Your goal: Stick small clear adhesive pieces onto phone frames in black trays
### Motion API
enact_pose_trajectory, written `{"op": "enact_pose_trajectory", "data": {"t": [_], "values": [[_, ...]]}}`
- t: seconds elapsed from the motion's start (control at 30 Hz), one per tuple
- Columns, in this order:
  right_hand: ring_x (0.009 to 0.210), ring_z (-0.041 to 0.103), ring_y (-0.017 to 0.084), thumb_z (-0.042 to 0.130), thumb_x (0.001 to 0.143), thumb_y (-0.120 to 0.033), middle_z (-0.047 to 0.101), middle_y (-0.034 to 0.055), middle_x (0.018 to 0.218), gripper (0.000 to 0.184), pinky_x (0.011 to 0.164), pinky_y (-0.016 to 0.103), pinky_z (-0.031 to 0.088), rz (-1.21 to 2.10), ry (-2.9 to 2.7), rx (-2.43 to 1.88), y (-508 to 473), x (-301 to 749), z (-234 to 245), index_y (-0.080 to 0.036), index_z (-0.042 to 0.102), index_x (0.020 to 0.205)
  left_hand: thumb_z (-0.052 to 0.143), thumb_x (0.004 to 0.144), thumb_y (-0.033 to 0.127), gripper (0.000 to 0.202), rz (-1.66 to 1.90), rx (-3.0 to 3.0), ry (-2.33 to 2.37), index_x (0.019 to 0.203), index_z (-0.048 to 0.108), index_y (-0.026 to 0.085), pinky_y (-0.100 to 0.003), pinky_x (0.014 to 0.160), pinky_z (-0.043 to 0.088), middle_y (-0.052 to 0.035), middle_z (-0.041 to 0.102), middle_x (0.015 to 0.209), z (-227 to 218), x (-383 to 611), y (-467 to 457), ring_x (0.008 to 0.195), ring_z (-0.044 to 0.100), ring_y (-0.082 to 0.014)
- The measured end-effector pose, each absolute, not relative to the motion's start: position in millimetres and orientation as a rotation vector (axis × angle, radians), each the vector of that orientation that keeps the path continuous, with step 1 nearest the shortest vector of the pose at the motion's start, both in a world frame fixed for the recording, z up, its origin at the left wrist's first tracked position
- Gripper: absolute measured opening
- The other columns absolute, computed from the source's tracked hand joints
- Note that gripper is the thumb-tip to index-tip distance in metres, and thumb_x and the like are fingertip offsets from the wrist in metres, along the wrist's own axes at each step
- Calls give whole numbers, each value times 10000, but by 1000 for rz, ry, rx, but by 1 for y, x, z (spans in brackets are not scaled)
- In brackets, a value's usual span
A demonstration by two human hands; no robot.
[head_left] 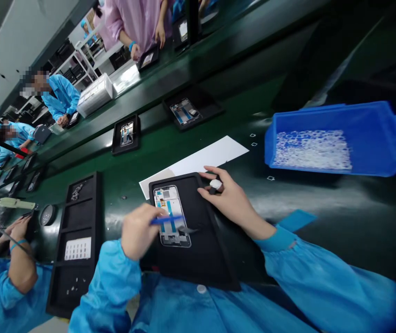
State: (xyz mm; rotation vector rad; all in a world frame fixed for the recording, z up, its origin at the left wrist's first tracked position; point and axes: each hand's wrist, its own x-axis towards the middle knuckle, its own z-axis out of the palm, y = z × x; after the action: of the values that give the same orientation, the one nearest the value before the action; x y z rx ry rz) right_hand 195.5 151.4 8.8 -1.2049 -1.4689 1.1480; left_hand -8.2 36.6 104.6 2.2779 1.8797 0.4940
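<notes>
A phone housing (172, 203) with a silver rim and blue strips lies in a black foam tray (201, 249) in front of me. My left hand (139, 230), slightly blurred, is closed around a slim blue-handled tool (166, 220). Its dark pointed tip hangs over the lower part of the housing; whether it touches is unclear. At the tray's upper right corner, my right hand (227, 194) grips the edge between thumb and fingers. A small white rounded piece (215, 184) with a dark part shows between those fingers; I cannot make out what it is.
Under the tray's far edge lies a white sheet (205, 155). A blue bin (374, 148) of small white frames stands right. On the left are a compartmented black tray (80, 217) and a co-worker's hands (19, 229). More phone trays (126, 134) stand beyond.
</notes>
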Motion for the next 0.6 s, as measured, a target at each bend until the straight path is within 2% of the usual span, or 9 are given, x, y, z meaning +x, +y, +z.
{"op": "enact_pose_trajectory", "data": {"t": [0.1,0.17,0.3,0.37,0.5,0.6], "values": [[660,649,172,638,753,-321,683,98,1188,485,723,373,548,1108,-1513,-1182,151,197,12,-230,530,1217,568,916,244,158,412,1934,2526,990,707,227,-247,728,493,-40,695,965,91,-61,53,858,668,-178],[668,655,177,630,755,-312,687,98,1179,490,705,362,543,1074,-1532,-1175,148,200,13,-225,521,1226,578,913,287,191,274,1767,2699,1050,704,243,-250,694,477,-40,680,1027,80,-87,58,868,665,-187],[750,678,229,593,752,-255,698,95,1138,514,661,352,524,947,-1739,-1200,134,207,11,-231,501,1257,586,908,335,254,128,1701,2733,1137,680,278,-242,663,459,-28,656,1070,66,-109,61,884,656,-182],[837,681,271,563,774,-252,709,91,1091,464,658,363,517,829,-1877,-1213,130,210,13,-237,522,1236,592,901,327,292,49,1736,2703,1183,659,291,-240,643,452,-26,645,1081,64,-111,62,879,653,-181],[983,652,309,493,880,-347,703,100,1065,316,774,417,519,660,-2061,-1131,145,209,26,-224,582,1157,560,915,298,288,-77,1809,2618,1185,661,310,-237,612,438,-27,632,1106,65,-112,67,857,648,-171],[1058,634,280,446,923,-391,673,91,1164,327,869,412,512,767,-2202,-921,171,194,32,-226,581,1171,541,927,302,227,-86,1815,2598,1084,703,296,-238,621,434,-24,644,1098,64,-113,72,862,646,-172]]}}
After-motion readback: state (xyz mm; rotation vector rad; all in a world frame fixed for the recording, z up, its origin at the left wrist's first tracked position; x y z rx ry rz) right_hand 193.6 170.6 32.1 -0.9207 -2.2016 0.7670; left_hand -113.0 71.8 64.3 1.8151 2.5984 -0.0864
